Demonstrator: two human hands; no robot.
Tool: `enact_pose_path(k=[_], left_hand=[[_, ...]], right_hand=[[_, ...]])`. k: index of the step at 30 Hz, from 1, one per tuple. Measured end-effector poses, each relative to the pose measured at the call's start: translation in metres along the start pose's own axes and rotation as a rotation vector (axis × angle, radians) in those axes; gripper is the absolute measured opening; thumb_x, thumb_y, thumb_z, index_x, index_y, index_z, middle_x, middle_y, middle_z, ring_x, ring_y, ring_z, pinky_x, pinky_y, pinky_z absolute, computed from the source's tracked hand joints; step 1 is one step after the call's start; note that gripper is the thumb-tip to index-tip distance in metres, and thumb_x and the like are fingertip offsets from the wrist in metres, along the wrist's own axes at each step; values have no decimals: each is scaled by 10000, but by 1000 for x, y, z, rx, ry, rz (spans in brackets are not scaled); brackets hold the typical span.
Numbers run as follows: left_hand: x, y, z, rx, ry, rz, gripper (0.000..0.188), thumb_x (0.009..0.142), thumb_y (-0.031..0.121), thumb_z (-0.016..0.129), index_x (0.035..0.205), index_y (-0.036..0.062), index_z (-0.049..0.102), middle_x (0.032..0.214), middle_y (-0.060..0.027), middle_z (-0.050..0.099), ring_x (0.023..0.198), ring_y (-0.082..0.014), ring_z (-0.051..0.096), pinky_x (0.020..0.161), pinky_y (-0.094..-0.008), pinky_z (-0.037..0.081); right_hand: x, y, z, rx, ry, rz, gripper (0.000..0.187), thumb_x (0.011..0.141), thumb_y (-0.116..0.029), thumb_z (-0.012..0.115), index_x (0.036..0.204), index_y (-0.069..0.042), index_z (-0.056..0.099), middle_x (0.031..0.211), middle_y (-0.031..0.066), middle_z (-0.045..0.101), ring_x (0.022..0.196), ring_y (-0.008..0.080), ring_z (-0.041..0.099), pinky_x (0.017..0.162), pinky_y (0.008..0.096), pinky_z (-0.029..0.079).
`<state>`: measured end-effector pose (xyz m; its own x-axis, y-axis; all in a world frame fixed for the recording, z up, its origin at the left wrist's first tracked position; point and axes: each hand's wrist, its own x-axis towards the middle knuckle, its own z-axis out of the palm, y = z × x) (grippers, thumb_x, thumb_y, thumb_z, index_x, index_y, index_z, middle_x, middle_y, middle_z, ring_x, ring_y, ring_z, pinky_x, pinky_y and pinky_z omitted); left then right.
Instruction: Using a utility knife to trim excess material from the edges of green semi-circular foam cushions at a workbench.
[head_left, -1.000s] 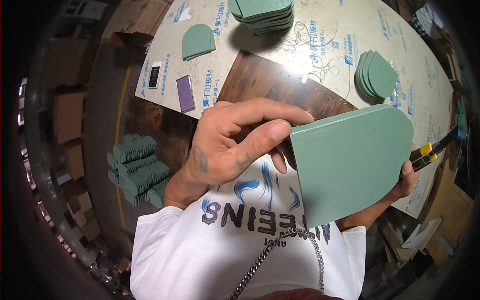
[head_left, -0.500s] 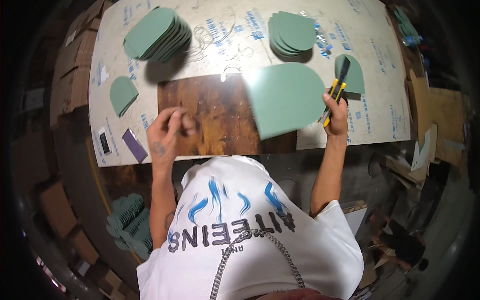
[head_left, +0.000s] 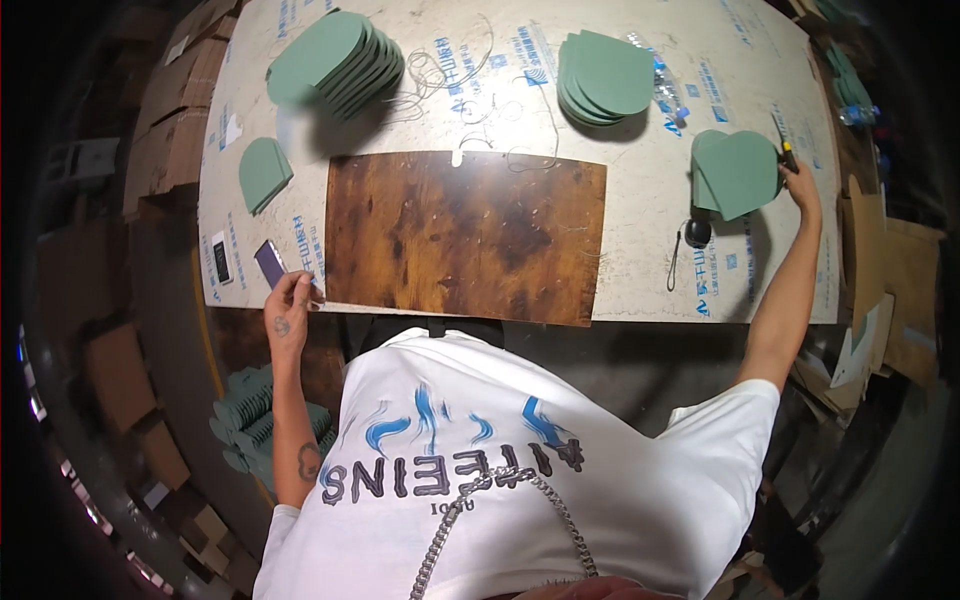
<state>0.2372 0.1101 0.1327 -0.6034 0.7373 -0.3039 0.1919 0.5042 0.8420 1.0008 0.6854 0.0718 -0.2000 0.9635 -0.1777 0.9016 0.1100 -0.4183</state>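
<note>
My right hand [head_left: 802,188] reaches far to the right, closed round a yellow and black utility knife [head_left: 788,156]. It is at the right edge of a green round-ended panel [head_left: 745,172], which overlaps another green panel [head_left: 706,150]; whether the fingers also grip the panel is unclear. My left hand [head_left: 288,305] is at the table's near left edge with fingers curled together, at the near end of a flat purple block [head_left: 268,264]. What those fingers hold, if anything, is hidden. Between my hands lies a dark brown board [head_left: 465,235].
Stacks of green panels stand at the back left [head_left: 335,65] and back middle [head_left: 605,75]. A small green pile [head_left: 264,175] and a black phone-like device [head_left: 220,258] lie left. A black tape measure [head_left: 697,233] sits near the right panels. Loose string [head_left: 430,75] lies at the back.
My right hand has moved right with the knife, and the green panel has gone from over the brown board to the right side. My left hand has moved left toward the purple block.
</note>
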Motion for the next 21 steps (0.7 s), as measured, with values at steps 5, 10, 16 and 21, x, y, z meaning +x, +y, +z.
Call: enact_pose_path(k=[5, 10, 16, 21], left_hand=[[-50, -37, -4, 39, 146, -129, 250, 1017, 196, 604, 1089, -33, 673, 825, -66, 682, 726, -128, 662, 674, -267, 539], [-107, -56, 7, -32, 326, -136, 250, 1018, 222, 607, 1048, -15, 679, 851, -64, 700, 763, -125, 680, 695, -281, 565], [-122, -84, 28, -78, 485, -200, 235, 954, 194, 602, 982, -24, 685, 752, -136, 698, 675, -198, 683, 662, -335, 544], [-124, -105, 41, -118, 469, -231, 234, 955, 193, 595, 990, -18, 692, 774, -168, 694, 692, -271, 674, 673, -378, 521]], right_hand=[[68, -23, 112, -332, 376, 105, 428, 964, -391, 569, 1199, -42, 649, 1096, 263, 685, 1040, 453, 643, 853, 512, 509], [29, -97, 195, -323, 348, 154, 348, 964, -295, 601, 1249, -103, 651, 1150, 159, 717, 1002, 378, 690, 836, 476, 549], [-27, -115, 183, -443, 376, 77, 455, 915, -162, 637, 1367, -145, 588, 1226, 108, 695, 1094, 349, 666, 896, 499, 519], [-13, -108, 175, -678, 409, -70, 408, 939, -287, 656, 1287, -80, 612, 1111, 179, 706, 1016, 412, 668, 838, 527, 533]])
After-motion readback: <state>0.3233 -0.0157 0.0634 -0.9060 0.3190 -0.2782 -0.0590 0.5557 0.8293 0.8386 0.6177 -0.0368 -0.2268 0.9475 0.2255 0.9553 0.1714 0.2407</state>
